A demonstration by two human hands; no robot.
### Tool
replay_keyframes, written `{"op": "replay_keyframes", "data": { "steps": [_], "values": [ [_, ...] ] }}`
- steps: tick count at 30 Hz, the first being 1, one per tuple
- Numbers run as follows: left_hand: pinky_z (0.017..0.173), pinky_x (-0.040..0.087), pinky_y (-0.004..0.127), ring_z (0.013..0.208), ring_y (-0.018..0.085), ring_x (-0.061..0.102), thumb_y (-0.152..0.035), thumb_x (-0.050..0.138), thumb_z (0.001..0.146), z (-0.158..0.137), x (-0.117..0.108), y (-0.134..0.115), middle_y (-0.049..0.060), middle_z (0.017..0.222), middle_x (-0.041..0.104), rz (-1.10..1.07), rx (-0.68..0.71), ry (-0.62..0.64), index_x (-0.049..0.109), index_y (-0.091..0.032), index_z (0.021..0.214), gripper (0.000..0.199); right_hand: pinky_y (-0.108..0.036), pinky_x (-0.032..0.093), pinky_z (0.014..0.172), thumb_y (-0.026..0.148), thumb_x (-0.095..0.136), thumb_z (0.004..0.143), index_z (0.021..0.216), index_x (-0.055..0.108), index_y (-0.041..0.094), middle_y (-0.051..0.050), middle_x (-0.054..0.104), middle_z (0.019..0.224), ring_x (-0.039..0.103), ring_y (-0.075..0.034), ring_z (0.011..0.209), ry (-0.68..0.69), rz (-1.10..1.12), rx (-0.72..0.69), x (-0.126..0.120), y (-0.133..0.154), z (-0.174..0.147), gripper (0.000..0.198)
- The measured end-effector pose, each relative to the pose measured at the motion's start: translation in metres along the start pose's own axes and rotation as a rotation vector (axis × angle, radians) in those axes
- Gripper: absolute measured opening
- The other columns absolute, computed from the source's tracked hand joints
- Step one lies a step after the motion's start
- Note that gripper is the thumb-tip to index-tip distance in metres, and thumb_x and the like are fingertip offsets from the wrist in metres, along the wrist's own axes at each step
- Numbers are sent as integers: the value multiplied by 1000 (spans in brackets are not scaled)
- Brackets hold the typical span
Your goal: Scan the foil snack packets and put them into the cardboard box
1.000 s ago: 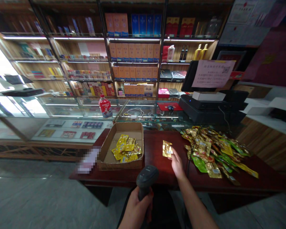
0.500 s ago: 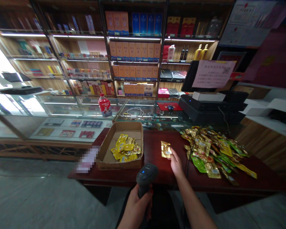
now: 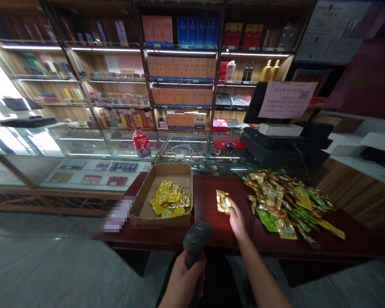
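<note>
Broadly, wooden shelving (image 3: pixel 258 69) fills the background, lined with strips of light and stacked with rectangular cartons, orange ones (image 3: pixel 178 70) set in neat rows along the middle. Before it runs a long glass display case (image 3: pixel 83 144), its clear panes showing small flat boxes (image 3: pixel 123 167) laid out inside. Nearest is the surface (image 3: pixel 208 188), dark reddish and smooth, with a soft sheen. On its right side spreads a loose heap of packets (image 3: pixel 274 199), gold, yellow and green, their shiny wrappers crinkled and overlapping at all angles. On the left sits an open cardboard box (image 3: pixel 143 216), plain brown and low-walled; inside, toward its right side, lies a small pile of yellow and gold packets (image 3: pixel 171 197). The left hand (image 3: pixel 188 273) is wrapped around the handle of a dark grey scanner (image 3: pixel 197 235) with a rounded head. The right hand (image 3: pixel 236 218) pinches a small flat gold packet (image 3: pixel 222 201) by its lower right part, between the box and the heap, its glossy wrapper catching the light.
</note>
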State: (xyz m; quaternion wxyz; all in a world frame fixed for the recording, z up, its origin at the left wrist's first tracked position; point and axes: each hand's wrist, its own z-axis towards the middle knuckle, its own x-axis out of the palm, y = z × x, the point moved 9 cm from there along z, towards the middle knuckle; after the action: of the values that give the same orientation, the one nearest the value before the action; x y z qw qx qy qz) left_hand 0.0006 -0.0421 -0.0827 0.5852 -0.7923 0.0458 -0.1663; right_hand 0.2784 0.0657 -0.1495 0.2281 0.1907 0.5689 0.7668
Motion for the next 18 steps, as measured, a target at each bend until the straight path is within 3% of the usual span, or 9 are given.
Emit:
{"op": "replay_keyframes", "data": {
  "steps": [8,13,18],
  "values": [
    [29,33,19,29,9,41,-55,74,72,3,-1,10,-8,45,51,-14,-15,-12,56,-18,92,45,-44,59,93,48,58,83,128,69,18,-14,74,124,72,-31,109,22,-113,3,-2,-6,-1,54],
    [30,33,18,30,7,40,-44,72,72,-2,5,4,-8,46,50,1,-26,2,55,-19,80,32,-45,58,93,46,62,78,124,69,18,-15,76,119,72,-31,106,8,-149,-26,-5,-3,-2,54],
    [29,33,18,30,7,40,-40,70,71,-6,6,-1,-8,45,50,3,-56,-15,54,-19,80,28,-44,59,82,50,65,75,114,70,18,-15,78,105,74,-31,92,-31,-179,6,-8,8,-5,51]
  ]
}}
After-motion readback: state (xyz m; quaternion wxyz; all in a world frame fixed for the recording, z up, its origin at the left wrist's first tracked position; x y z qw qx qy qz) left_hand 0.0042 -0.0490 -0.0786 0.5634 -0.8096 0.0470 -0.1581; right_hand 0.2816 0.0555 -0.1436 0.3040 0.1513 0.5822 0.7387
